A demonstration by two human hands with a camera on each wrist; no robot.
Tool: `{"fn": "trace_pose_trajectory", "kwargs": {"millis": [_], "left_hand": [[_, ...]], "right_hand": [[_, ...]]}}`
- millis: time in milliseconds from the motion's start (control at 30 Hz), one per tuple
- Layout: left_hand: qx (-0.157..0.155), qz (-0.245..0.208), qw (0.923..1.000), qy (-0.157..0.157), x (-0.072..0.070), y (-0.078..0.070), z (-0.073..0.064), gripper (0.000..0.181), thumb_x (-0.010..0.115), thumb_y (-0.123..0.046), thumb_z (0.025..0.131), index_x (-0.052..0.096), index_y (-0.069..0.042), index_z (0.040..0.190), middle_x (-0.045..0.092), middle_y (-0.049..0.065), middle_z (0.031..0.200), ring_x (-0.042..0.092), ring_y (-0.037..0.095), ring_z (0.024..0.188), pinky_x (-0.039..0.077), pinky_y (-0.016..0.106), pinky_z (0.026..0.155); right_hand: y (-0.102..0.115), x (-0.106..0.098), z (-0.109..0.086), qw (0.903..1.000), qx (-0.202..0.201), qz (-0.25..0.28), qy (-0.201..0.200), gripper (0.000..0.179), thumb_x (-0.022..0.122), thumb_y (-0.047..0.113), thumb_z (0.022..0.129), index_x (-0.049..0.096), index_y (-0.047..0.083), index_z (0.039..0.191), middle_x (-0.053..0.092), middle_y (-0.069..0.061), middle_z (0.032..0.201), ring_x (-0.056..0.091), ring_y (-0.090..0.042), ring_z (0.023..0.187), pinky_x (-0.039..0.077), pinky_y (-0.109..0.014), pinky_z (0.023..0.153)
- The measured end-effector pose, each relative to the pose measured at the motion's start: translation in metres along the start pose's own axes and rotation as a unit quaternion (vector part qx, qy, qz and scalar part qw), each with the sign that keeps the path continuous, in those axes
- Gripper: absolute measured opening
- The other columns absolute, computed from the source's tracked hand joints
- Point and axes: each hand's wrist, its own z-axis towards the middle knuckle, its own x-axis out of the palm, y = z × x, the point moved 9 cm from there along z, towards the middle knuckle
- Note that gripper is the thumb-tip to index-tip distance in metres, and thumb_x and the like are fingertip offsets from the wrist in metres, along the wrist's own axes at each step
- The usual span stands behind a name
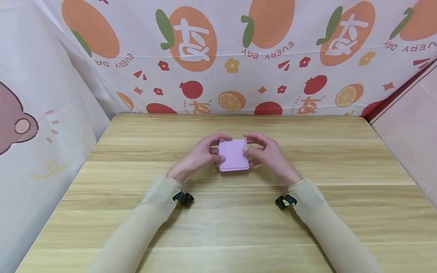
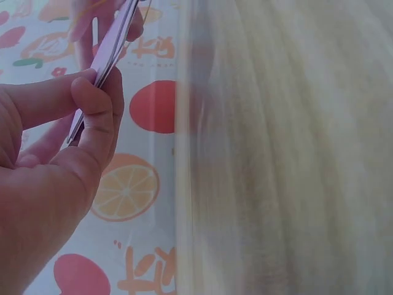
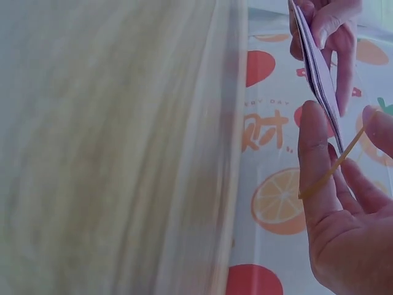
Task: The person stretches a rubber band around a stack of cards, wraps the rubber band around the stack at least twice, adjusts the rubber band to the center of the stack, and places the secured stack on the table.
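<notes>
A thin stack of square purple cards (image 1: 233, 154) is held tilted over the table, several layers showing along its edge (image 3: 319, 77). My left hand (image 1: 199, 154) pinches its left side, thumb on the purple face and fingers behind. At the right side is my right hand (image 1: 268, 153), its thumb near the stack's edge. A thin yellow rubber band (image 3: 331, 170) runs taut from that thumb across to a finger of the same hand. In the left wrist view the left fingers (image 2: 95, 114) bend against the stack's lower end. Whether the band goes round the cards cannot be told.
Both hands are above a wood-grain table (image 1: 218, 220). Behind its far edge hangs a white fruit-print cloth (image 1: 211, 87), with another cloth (image 1: 41, 113) on the left. Small black cameras (image 1: 184, 198) are strapped at both wrists over beige sleeves.
</notes>
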Motion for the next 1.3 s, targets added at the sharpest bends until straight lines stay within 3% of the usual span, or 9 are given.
{"fn": "trace_pose_trajectory", "kwargs": {"millis": [333,533,633,800,967,1167,1300], "left_hand": [[0.009,-0.015,0.9998,0.014,0.004,-0.003,0.0,0.056,0.061,0.012,0.089,0.051,-0.014,0.138,0.049,0.01,0.133,0.062,0.027,0.099,0.054,0.03,0.076],[-0.002,-0.03,0.9994,-0.017,0.001,0.0,0.002,0.061,0.064,0.01,0.088,0.045,-0.009,0.142,0.056,0.013,0.111,0.061,0.022,0.085,0.053,0.027,0.07],[-0.019,-0.033,0.9986,-0.037,-0.002,0.004,0.003,0.047,0.067,0.005,0.088,0.051,-0.002,0.131,0.062,0.012,0.095,0.058,0.021,0.074,0.051,0.029,0.064],[-0.035,-0.002,0.9986,-0.039,0.0,0.009,0.003,0.013,0.069,-0.007,0.091,0.063,0.003,0.099,0.062,0.007,0.08,0.055,0.02,0.069,0.049,0.031,0.064],[-0.017,0.016,0.9983,-0.053,-0.001,0.008,0.004,0.011,0.069,-0.007,0.091,0.062,-0.001,0.085,0.06,0.007,0.074,0.054,0.019,0.066,0.046,0.029,0.061],[0.009,0.03,0.9972,-0.067,-0.002,0.002,0.003,0.013,0.07,-0.003,0.09,0.059,0.0,0.083,0.061,0.007,0.072,0.053,0.025,0.065,0.045,0.03,0.056],[0.022,0.022,0.9957,-0.087,-0.005,-0.003,0.003,0.012,0.069,-0.002,0.09,0.06,0.0,0.082,0.061,0.006,0.073,0.055,0.021,0.067,0.047,0.029,0.058]], "right_hand": [[-0.002,0.002,-0.002,0.9992,0.012,-0.037,-0.004,0.051,0.072,0.017,0.09,0.054,0.012,0.138,0.058,-0.012,0.12,0.065,-0.031,0.081,0.059,-0.042,0.062],[0.0,0.0,-0.001,0.9994,0.005,-0.033,-0.01,0.048,0.07,0.012,0.091,0.054,0.011,0.137,0.06,-0.017,0.113,0.066,-0.029,0.077,0.059,-0.044,0.061],[0.002,-0.003,0.0,0.9995,-0.003,-0.027,-0.019,0.047,0.07,0.009,0.091,0.055,0.012,0.136,0.06,-0.019,0.113,0.067,-0.028,0.076,0.059,-0.046,0.061],[0.005,-0.008,0.001,0.9993,-0.015,-0.02,-0.028,0.047,0.07,0.008,0.091,0.056,0.011,0.135,0.06,-0.02,0.114,0.067,-0.027,0.075,0.058,-0.049,0.06],[0.004,-0.009,0.002,0.9995,-0.007,-0.016,-0.028,0.046,0.071,0.009,0.091,0.056,0.011,0.134,0.061,-0.017,0.114,0.066,-0.029,0.079,0.058,-0.051,0.063],[-0.002,-0.006,0.0,0.9997,0.019,-0.001,-0.013,0.038,0.07,0.012,0.092,0.057,0.002,0.126,0.062,-0.017,0.114,0.065,-0.026,0.085,0.059,-0.045,0.066],[-0.006,-0.001,0.0,0.9988,0.03,0.039,0.007,0.039,0.07,0.012,0.092,0.057,-0.001,0.127,0.061,-0.019,0.115,0.064,-0.027,0.089,0.059,-0.042,0.069]]}}
